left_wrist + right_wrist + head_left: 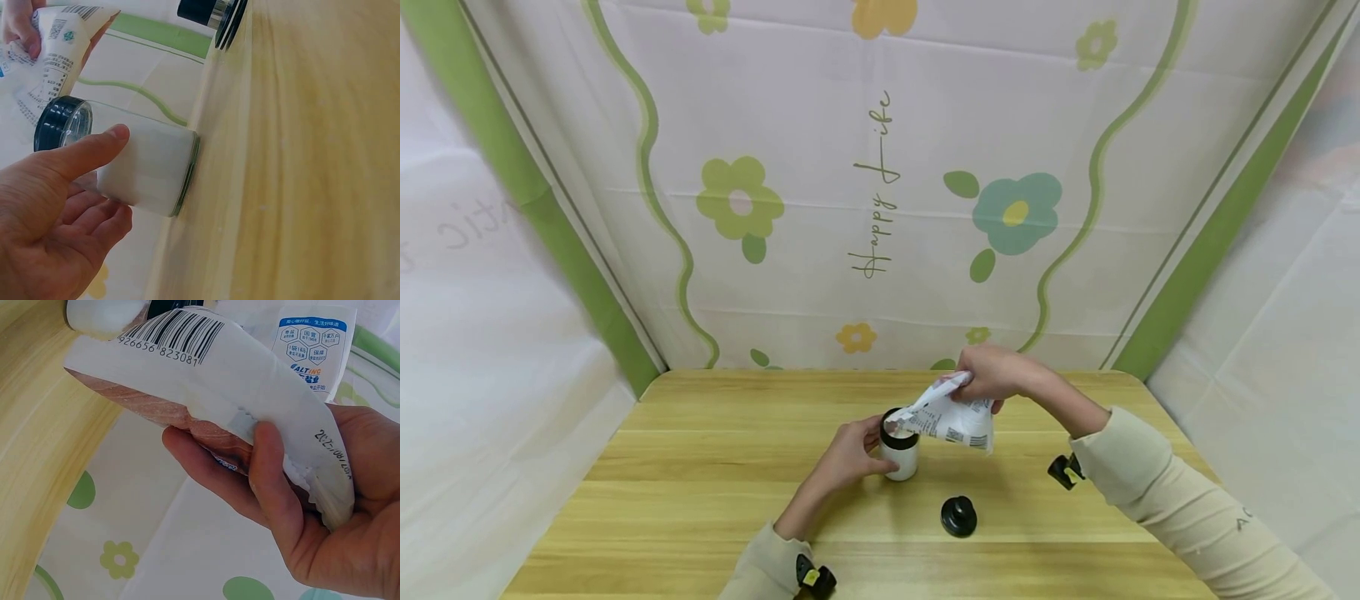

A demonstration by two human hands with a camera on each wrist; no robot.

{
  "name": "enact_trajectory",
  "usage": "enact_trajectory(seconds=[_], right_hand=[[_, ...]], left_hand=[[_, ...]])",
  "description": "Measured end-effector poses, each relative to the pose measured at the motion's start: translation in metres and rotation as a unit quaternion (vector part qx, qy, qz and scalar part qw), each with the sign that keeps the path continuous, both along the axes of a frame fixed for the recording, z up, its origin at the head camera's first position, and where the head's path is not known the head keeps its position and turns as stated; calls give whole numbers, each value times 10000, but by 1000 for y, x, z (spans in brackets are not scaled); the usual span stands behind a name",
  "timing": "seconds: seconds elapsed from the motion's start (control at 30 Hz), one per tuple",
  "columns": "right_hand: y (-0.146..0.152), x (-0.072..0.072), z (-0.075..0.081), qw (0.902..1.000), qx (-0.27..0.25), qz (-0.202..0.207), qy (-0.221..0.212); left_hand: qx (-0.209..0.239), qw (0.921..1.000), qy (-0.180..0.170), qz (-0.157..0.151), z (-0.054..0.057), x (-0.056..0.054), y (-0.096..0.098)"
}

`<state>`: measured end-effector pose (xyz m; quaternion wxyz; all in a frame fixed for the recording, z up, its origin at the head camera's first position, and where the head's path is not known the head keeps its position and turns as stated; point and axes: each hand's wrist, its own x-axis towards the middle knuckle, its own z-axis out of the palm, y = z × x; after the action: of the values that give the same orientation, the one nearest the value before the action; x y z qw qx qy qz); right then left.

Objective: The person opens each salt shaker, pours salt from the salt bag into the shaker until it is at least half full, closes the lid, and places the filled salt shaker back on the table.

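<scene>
A clear glass jar (pixel 904 463) with a black rim stands upright on the table. White contents fill much of it in the left wrist view, where my left hand (pixel 69 212) holds the jar (pixel 153 164) between thumb and fingers. Above it, my right hand (pixel 996 375) grips a white printed salt bag (pixel 958 423). The bag is tilted, its torn corner down at the jar's mouth. In the right wrist view, fingers (pixel 275 487) curl around the crumpled bag (pixel 250 387), whose barcode faces the camera. Whether salt is flowing cannot be made out.
A round black lid (pixel 958 517) with a knob lies on the wooden table (pixel 700 483), nearer the front and right of the jar. White curtains (pixel 805 208) with printed flowers stand behind the table and along both sides.
</scene>
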<state>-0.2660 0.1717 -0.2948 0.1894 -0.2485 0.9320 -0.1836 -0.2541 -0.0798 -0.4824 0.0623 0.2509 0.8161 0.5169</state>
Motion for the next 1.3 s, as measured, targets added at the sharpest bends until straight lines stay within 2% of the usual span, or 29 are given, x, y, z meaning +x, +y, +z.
enact_trajectory(seconds=[0.47,0.87,1.3], right_hand=[[0,0,-2,10000,-6,-13,1],[-2,0,-1,10000,12,-31,-7],[-2,-1,-1,9999,102,7,71]], left_hand=[[9,10000,-7,-59,0,1,-1],[29,9999,64,-87,-9,-3,1],[-111,9999,91,-57,-5,0,1]])
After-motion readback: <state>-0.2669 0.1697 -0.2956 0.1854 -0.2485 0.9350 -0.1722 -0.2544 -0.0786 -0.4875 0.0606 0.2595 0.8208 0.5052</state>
